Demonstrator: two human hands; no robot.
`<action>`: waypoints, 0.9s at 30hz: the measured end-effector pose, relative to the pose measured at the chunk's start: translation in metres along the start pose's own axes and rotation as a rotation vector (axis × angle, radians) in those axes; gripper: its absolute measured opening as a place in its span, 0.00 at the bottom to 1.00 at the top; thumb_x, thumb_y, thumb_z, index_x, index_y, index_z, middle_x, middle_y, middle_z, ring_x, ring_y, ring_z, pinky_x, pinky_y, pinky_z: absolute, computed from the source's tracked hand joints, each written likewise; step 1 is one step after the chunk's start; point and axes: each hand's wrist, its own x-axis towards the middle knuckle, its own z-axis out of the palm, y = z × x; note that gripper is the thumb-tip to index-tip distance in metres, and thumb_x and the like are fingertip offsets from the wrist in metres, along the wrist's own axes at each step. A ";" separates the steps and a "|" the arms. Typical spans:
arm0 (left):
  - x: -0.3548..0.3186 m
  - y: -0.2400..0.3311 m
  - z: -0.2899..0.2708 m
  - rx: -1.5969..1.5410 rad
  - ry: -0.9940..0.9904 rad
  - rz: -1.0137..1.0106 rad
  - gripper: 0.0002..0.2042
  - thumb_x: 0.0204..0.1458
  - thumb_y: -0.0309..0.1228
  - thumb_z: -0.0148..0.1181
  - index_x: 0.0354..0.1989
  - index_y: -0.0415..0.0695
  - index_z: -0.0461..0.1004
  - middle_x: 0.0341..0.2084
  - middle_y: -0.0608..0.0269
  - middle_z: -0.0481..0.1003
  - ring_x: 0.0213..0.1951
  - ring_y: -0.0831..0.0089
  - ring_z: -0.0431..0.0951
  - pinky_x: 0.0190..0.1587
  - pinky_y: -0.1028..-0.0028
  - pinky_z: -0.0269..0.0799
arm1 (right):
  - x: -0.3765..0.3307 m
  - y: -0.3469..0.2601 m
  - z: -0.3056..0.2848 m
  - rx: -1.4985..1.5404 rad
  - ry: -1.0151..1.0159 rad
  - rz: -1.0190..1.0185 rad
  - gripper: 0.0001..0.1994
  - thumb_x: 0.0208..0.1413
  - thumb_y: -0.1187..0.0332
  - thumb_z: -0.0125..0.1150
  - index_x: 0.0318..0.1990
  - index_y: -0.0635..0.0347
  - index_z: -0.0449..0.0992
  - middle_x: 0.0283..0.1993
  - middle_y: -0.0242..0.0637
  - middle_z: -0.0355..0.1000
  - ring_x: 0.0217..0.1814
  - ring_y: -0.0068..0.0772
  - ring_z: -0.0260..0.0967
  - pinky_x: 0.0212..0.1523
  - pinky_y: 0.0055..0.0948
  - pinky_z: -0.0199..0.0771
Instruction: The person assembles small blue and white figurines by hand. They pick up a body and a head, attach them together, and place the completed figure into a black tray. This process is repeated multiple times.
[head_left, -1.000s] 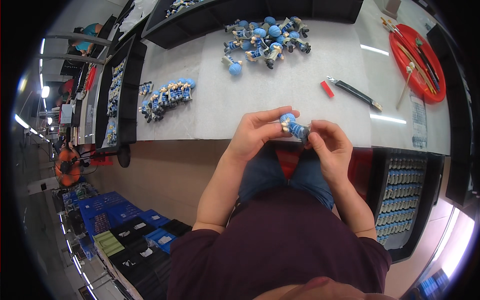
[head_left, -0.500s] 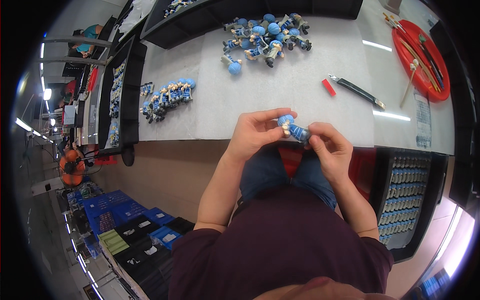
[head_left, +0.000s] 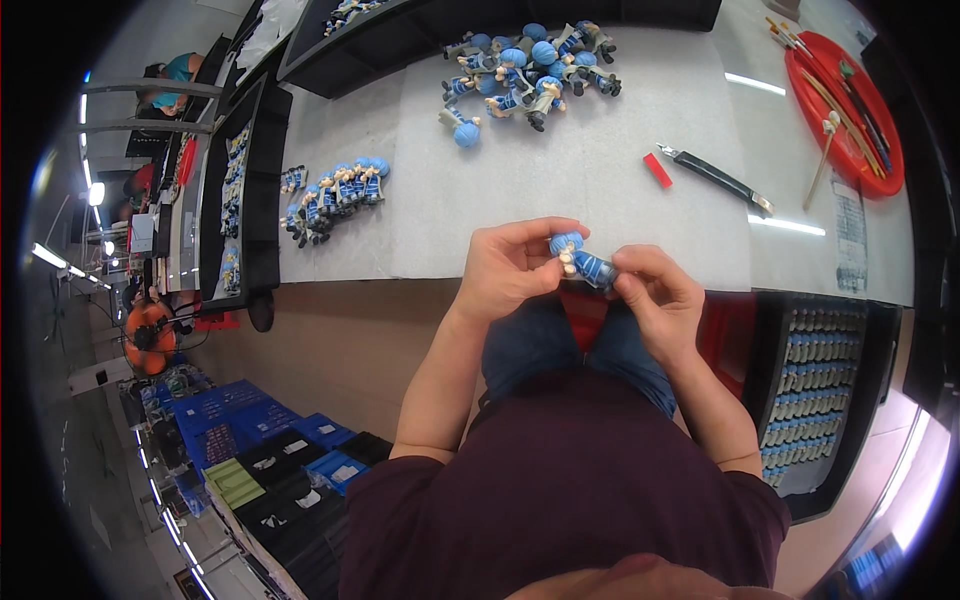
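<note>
Between my two hands, over the table's near edge, I hold a small figurine (head_left: 592,268) with light-blue hair and a blue-and-white outfit. My left hand (head_left: 511,266) is closed on its head end, thumb and fingers pinching there. With thumb and fingertips my right hand (head_left: 658,292) grips the dark foot end. A loose heap of like figurines (head_left: 540,80) lies at the far middle of the table, one figurine (head_left: 464,131) a little apart at its near left. Farther left, a close row of figurines (head_left: 340,190) lies side by side.
A black-handled craft knife (head_left: 715,177) and a small red piece (head_left: 657,170) lie right of centre. Beyond them is a red oval tray (head_left: 893,180) with brushes. Black trays stand at the left (head_left: 262,200), far edge (head_left: 420,55) and lower right (head_left: 765,400), the last holding rows of figurines.
The figurine and both hands have stayed nearly in place, with the figurine shifted very slightly left. The whole view has moved a little.
</note>
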 end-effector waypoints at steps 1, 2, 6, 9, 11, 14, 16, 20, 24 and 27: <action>0.000 0.000 0.000 -0.007 0.002 0.000 0.18 0.42 0.13 0.53 0.45 0.29 0.68 0.41 0.52 0.72 0.40 0.73 0.74 0.43 0.77 0.72 | 0.000 0.001 0.000 -0.001 -0.001 0.005 0.08 0.50 0.82 0.55 0.39 0.71 0.72 0.42 0.43 0.67 0.39 0.28 0.69 0.39 0.22 0.75; 0.000 -0.001 0.001 -0.013 0.004 0.000 0.18 0.42 0.13 0.53 0.45 0.29 0.68 0.40 0.52 0.72 0.40 0.73 0.74 0.43 0.77 0.72 | -0.001 0.001 0.000 0.005 0.008 0.010 0.08 0.50 0.82 0.54 0.39 0.71 0.72 0.42 0.43 0.67 0.39 0.27 0.69 0.39 0.22 0.75; 0.000 -0.003 0.001 -0.029 0.005 0.003 0.18 0.42 0.14 0.55 0.45 0.29 0.68 0.40 0.52 0.72 0.40 0.73 0.74 0.42 0.76 0.73 | -0.002 0.002 0.001 0.017 0.030 0.028 0.08 0.51 0.81 0.54 0.40 0.70 0.72 0.41 0.42 0.67 0.40 0.27 0.69 0.39 0.23 0.76; 0.000 -0.004 -0.001 -0.009 0.001 0.007 0.17 0.43 0.15 0.55 0.45 0.29 0.68 0.40 0.52 0.72 0.39 0.73 0.74 0.42 0.76 0.73 | -0.002 0.001 0.000 0.003 0.046 0.061 0.08 0.51 0.80 0.55 0.40 0.70 0.71 0.41 0.41 0.68 0.41 0.27 0.69 0.39 0.23 0.76; 0.001 0.000 -0.001 -0.035 -0.012 -0.048 0.18 0.41 0.15 0.52 0.45 0.28 0.67 0.41 0.47 0.71 0.40 0.69 0.74 0.42 0.73 0.75 | -0.003 0.001 -0.001 -0.003 0.045 0.070 0.09 0.51 0.79 0.55 0.41 0.70 0.71 0.41 0.41 0.68 0.40 0.27 0.69 0.39 0.23 0.76; 0.003 0.000 -0.003 -0.065 -0.036 -0.072 0.18 0.40 0.15 0.51 0.44 0.29 0.68 0.41 0.44 0.71 0.40 0.67 0.75 0.41 0.72 0.76 | -0.003 0.001 -0.001 0.004 0.020 0.059 0.09 0.51 0.79 0.55 0.41 0.70 0.71 0.41 0.41 0.68 0.40 0.28 0.69 0.39 0.23 0.76; 0.003 -0.004 -0.005 -0.088 -0.042 -0.063 0.17 0.40 0.15 0.51 0.43 0.30 0.69 0.40 0.44 0.71 0.39 0.67 0.75 0.40 0.73 0.76 | -0.002 0.001 0.001 0.018 0.004 0.062 0.09 0.51 0.79 0.55 0.41 0.70 0.71 0.41 0.41 0.68 0.39 0.28 0.70 0.39 0.23 0.76; 0.003 -0.007 -0.008 -0.091 -0.057 -0.045 0.16 0.39 0.17 0.53 0.41 0.33 0.69 0.38 0.47 0.72 0.37 0.69 0.75 0.37 0.74 0.76 | -0.004 -0.002 0.003 -0.018 0.017 0.061 0.09 0.51 0.80 0.55 0.41 0.69 0.71 0.40 0.40 0.68 0.39 0.27 0.70 0.39 0.22 0.76; 0.001 -0.005 -0.005 -0.084 -0.036 -0.062 0.15 0.38 0.19 0.55 0.39 0.35 0.69 0.36 0.50 0.72 0.34 0.73 0.74 0.34 0.77 0.75 | -0.003 -0.003 0.002 -0.053 0.002 0.062 0.08 0.50 0.81 0.55 0.40 0.69 0.72 0.38 0.39 0.69 0.37 0.27 0.70 0.38 0.22 0.75; 0.001 -0.002 -0.003 -0.118 -0.050 -0.077 0.15 0.39 0.19 0.57 0.38 0.35 0.69 0.34 0.58 0.72 0.36 0.76 0.72 0.39 0.77 0.70 | -0.002 -0.001 0.001 -0.063 -0.013 0.050 0.08 0.50 0.81 0.55 0.39 0.69 0.73 0.37 0.39 0.69 0.36 0.26 0.70 0.37 0.21 0.75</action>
